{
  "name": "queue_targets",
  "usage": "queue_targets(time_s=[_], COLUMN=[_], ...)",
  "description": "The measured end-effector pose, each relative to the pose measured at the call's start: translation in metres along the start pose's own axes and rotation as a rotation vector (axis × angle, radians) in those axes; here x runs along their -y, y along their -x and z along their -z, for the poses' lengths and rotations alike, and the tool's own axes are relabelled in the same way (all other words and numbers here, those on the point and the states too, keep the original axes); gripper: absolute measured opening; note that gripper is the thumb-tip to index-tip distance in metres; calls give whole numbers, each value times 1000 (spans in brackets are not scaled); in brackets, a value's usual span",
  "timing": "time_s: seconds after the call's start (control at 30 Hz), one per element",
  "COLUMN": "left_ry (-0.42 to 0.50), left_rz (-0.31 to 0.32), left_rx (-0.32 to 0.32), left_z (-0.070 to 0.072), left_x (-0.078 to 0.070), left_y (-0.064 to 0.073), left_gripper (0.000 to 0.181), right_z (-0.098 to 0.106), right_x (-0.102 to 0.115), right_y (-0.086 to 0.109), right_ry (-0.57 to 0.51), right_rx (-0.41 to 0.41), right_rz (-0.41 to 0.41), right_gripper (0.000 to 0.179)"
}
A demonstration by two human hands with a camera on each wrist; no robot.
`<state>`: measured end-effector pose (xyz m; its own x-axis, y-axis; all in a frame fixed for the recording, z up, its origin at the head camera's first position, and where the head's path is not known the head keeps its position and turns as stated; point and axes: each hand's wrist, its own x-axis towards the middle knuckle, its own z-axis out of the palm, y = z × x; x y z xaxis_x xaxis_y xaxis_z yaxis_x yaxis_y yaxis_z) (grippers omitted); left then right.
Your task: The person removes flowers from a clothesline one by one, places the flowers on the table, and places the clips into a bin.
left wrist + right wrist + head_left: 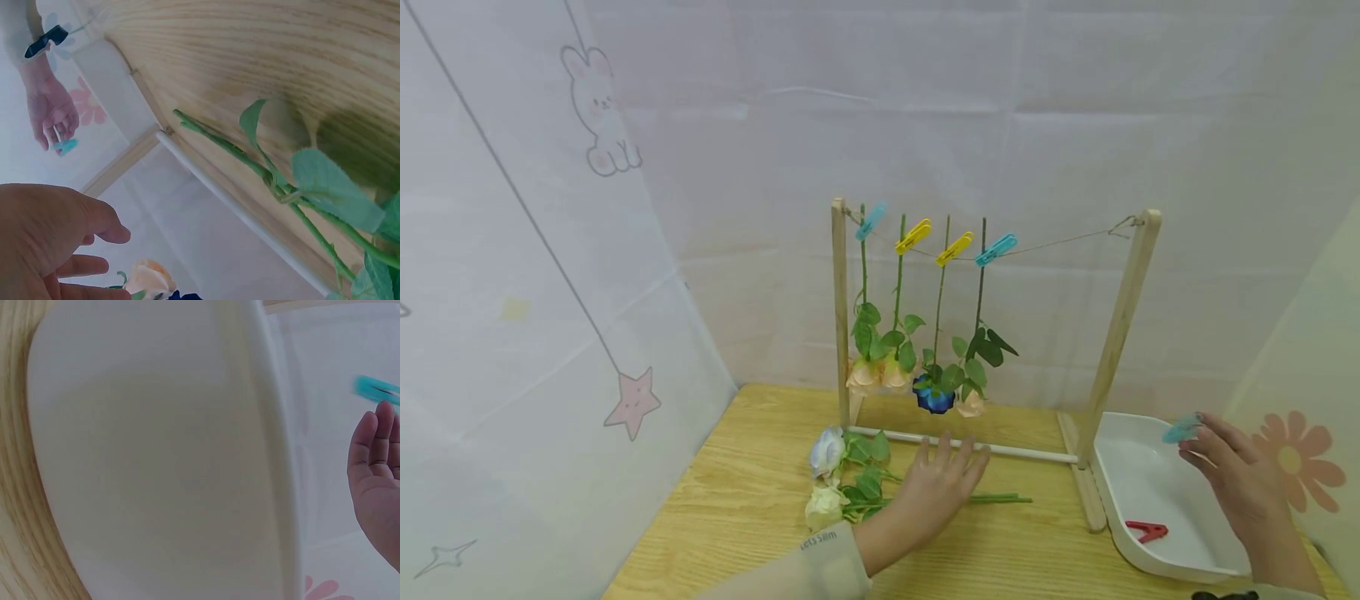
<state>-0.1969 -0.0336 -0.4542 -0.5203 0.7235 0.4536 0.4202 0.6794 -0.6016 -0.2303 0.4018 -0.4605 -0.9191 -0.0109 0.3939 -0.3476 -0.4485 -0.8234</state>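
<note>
A light-blue clothespin [1182, 428] is pinched in the fingers of the right hand [1236, 471], raised by the far right edge of a white tray [1157, 492]; a red clothespin [1147, 531] lies inside that tray. Left of it, the right post [1120, 333] of a wooden frame stands between the tray and the left hand [938, 490], whose spread fingers hold nothing. That hand reaches over loose green stems [1000, 498] toward a white bar [1030, 452]; whether it touches is unclear. A pale blue rose [827, 452] and a cream rose [825, 507] lie left on the desk [737, 492]. Beyond, four flowers hang head-down from a string [1067, 241], clipped by two yellow and two blue clothespins.
</note>
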Motion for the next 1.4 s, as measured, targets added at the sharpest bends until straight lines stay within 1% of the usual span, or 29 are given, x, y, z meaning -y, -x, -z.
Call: queue_targets(time_s=[0.2, 0.33, 0.4, 0.53, 0.6, 0.63, 0.7, 0.8, 0.93, 1.03, 1.17, 1.27, 1.33, 1.4], left_ry=[-21, -25, -35, -18, 6, 13, 29, 61, 95, 112, 150, 217, 280, 345], left_rz=[39, 61, 68, 82, 97, 106, 127, 162, 204, 239, 275, 290, 299, 314], left_rx=[-43, -64, -52, -15, -16, -24, -47, -84, -104, -140, -229, -274, -270, -251], left_z=[0, 2, 4, 8, 9, 9, 9, 10, 17, 22, 26, 30, 34, 39], left_x=[9, 16, 20, 28, 32, 34, 39, 46, 60, 71, 84, 91, 96, 101], left_y=[-4, -5, -6, -10, -12, -13, -16, -22, -30, -36, -44, -50, -54, -58], left_gripper=[48, 46, 50, 60, 62, 61, 59, 52, 54, 56, 45, 40, 41, 43], right_z=[2, 0, -4, -12, -17, -20, -27, -38, -56, -69, -83, -95, -103, -111], right_x=[0, 1, 2, 3, 5, 6, 9, 15, 21, 25, 31, 36, 40, 44], right_y=[0, -1, -2, -6, -9, -11, -15, -21, -30, -36, -44, -49, -54, -59], right_ry=[-25, -22, -17, 9, 36, 72, 141, 204, 215, 245, 286, 338, 342, 302], right_rx=[-3, -25, -25, 7, 23, 17, 6, 17, 54, 62, 62, 49, 71, 107], right_rz=[-7, -25, -17, 15, 23, 22, 15, 23, 50, 49, 50, 57, 74, 103], right_gripper=[42, 40, 39, 40, 41, 40, 38, 37, 37, 35, 33, 32, 32, 32])
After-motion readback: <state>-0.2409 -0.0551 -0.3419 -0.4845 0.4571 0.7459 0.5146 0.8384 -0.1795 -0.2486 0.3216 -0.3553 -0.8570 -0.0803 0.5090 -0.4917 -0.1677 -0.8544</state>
